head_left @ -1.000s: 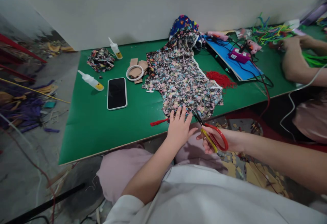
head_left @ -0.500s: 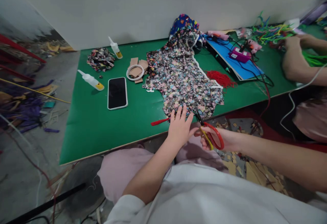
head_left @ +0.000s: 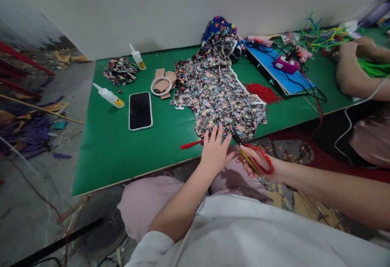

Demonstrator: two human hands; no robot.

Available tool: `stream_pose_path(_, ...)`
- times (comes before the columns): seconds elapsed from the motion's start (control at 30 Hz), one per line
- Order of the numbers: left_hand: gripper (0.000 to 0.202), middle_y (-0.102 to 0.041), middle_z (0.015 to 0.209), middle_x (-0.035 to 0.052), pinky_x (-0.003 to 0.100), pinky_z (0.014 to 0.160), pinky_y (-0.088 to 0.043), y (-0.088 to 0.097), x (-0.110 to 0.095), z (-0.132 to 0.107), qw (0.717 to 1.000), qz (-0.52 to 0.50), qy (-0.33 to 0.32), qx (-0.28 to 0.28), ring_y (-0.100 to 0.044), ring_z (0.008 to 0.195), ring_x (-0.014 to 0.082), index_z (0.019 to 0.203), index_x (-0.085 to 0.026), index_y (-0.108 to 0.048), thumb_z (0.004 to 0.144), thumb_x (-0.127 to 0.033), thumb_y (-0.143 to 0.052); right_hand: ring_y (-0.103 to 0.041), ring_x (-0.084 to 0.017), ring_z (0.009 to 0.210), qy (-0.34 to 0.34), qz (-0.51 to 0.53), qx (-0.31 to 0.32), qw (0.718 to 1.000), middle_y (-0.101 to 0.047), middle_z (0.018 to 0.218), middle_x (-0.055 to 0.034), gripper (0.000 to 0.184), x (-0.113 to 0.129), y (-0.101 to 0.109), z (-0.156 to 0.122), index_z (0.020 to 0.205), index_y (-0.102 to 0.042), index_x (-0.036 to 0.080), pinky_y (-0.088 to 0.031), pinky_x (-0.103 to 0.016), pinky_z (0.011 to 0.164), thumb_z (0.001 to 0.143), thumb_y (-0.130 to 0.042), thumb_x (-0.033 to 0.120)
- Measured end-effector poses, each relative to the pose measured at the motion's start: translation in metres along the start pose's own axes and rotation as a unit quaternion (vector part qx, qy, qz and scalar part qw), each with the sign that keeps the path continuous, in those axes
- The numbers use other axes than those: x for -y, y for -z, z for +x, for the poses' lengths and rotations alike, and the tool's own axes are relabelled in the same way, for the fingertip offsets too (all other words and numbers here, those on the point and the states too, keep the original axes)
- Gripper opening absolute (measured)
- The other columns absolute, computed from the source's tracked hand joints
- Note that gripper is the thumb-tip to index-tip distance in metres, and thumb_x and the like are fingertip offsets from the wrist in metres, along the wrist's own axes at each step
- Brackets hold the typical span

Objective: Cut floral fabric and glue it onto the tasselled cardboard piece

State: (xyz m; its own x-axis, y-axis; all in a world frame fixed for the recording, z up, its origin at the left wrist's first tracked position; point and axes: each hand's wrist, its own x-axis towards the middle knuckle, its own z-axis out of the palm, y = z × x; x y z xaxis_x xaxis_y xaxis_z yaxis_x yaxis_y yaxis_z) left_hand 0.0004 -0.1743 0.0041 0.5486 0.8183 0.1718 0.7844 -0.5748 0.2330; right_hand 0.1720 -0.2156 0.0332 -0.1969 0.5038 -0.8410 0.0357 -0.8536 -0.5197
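Observation:
A dark floral fabric (head_left: 217,92) lies spread across the green table (head_left: 122,149), reaching its near edge. My left hand (head_left: 215,151) lies flat on the fabric's near corner, fingers stretched out. My right hand (head_left: 256,165) grips red-and-yellow-handled scissors (head_left: 254,158); their dark blades point at the fabric edge just right of my left hand. A red tassel (head_left: 189,145) pokes out from under the fabric to the left of my left hand.
A black phone (head_left: 140,110), two glue bottles (head_left: 109,95), a white ring (head_left: 161,86) on cardboard pieces and a fabric scrap pile (head_left: 120,70) sit at left. Red threads (head_left: 264,93), a blue board (head_left: 278,70) with cables and another person's arms (head_left: 355,70) are at right.
The scissors' handles closed a little, then opened again, and my right hand shifted slightly right. My left hand stayed pressed on the fabric.

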Motion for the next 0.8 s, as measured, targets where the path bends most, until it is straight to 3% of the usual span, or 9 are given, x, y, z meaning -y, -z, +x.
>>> stream_pose_path(0.2,0.056,-0.031,0.144,0.0139,0.052,0.107,-0.021,0.001,0.000,0.000,1.000,-0.004,-0.001,0.001,-0.026,0.134,0.0305,0.127,-0.023,-0.044,0.082,-0.055,-0.046,-0.045,-0.007,0.033,0.010,0.016,-0.001,1.000,-0.049,0.043,0.0030,0.055,-0.001,-0.010,-0.004,0.082,-0.055,0.015,-0.035,-0.018,0.035,0.079,-0.038,0.067)
stream_pose_path(0.47,0.055,-0.030,0.145,0.0132,0.052,0.107,-0.020,0.001,0.000,0.000,1.000,-0.005,-0.002,0.006,-0.025,0.134,0.0307,0.127,-0.024,-0.044,0.082,-0.055,-0.046,-0.028,-0.003,0.029,0.047,0.064,-0.049,0.996,-0.043,0.044,0.0055,0.043,0.000,-0.026,-0.007,0.075,-0.051,0.018,-0.025,-0.016,0.028,0.082,-0.041,0.059)
stream_pose_path(0.8,0.063,-0.028,0.146,0.0152,0.050,0.108,-0.019,0.000,0.001,0.000,1.000,0.000,-0.001,0.011,-0.024,0.135,0.0301,0.131,-0.013,-0.040,0.082,-0.053,-0.044,-0.024,-0.002,0.031,0.074,0.080,-0.073,0.991,-0.043,0.050,0.0074,0.039,-0.001,-0.033,-0.008,0.080,-0.049,0.019,-0.023,-0.014,0.026,0.081,-0.045,0.057)
